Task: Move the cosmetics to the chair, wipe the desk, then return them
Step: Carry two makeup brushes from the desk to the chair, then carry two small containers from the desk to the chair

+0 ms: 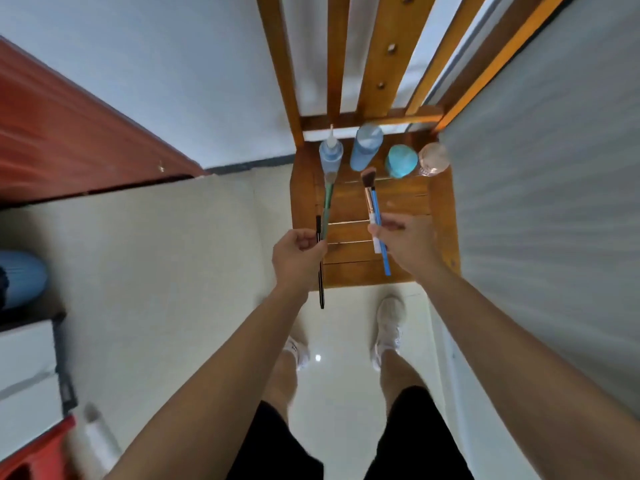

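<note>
The left hand [299,252] grips a green brush [328,202] and black pencil [321,285], and the right hand [408,247] pinches a white brush [369,199] and blue stick [385,261].

No text, label, brand, number or sign is legible in the head view. The two pale blue plastic bottles [330,155] [367,147] and the turquoise round jar [401,161] show only blurred surfaces. The green-handled makeup brush [328,202] and the blue-handled makeup brush [385,261] show no readable print. A small dark mark on the white shoe [294,348] is too small to read.
</note>
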Demonstrator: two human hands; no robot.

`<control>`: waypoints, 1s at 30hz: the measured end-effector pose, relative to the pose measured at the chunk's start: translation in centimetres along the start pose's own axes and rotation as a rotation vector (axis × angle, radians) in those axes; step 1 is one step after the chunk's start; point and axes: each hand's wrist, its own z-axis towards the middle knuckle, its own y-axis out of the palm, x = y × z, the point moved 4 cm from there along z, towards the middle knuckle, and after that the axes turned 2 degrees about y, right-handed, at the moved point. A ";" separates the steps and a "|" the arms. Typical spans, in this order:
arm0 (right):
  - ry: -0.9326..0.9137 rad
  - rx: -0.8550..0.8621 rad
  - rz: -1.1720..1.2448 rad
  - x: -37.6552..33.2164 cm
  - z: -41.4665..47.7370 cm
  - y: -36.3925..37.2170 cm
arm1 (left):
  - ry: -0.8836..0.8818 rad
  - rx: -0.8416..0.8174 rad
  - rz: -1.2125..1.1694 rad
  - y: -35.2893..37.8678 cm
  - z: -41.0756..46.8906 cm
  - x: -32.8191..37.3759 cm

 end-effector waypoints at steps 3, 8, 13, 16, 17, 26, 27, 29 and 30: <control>0.019 -0.042 -0.038 2.3 4.6 2.7 | -0.044 0.034 0.011 2.6 4.3 -3.4; 0.015 -0.017 -0.089 4.5 10.1 6.4 | -0.025 0.064 0.060 5.2 10.1 -6.5; -0.028 0.054 -0.143 4.3 13.1 7.8 | 0.095 0.117 0.118 5.4 14.0 -6.0; -0.070 0.099 -0.229 4.0 13.7 7.6 | 0.144 0.131 0.134 5.6 15.5 -5.4; -0.085 0.111 -0.254 3.9 13.7 7.5 | 0.153 0.131 0.139 5.7 15.7 -5.3; -0.111 0.118 -0.532 6.3 9.7 6.4 | 0.330 -0.006 0.428 4.9 12.2 -7.2; -0.152 0.143 -0.562 6.1 8.8 6.0 | 0.375 -0.005 0.514 4.3 11.4 -7.3; -0.281 0.207 -0.597 4.8 6.8 5.3 | 0.503 0.030 0.668 2.7 9.6 -6.9; -0.360 0.232 -0.623 3.7 5.7 4.8 | 0.577 0.054 0.731 1.7 8.5 -6.4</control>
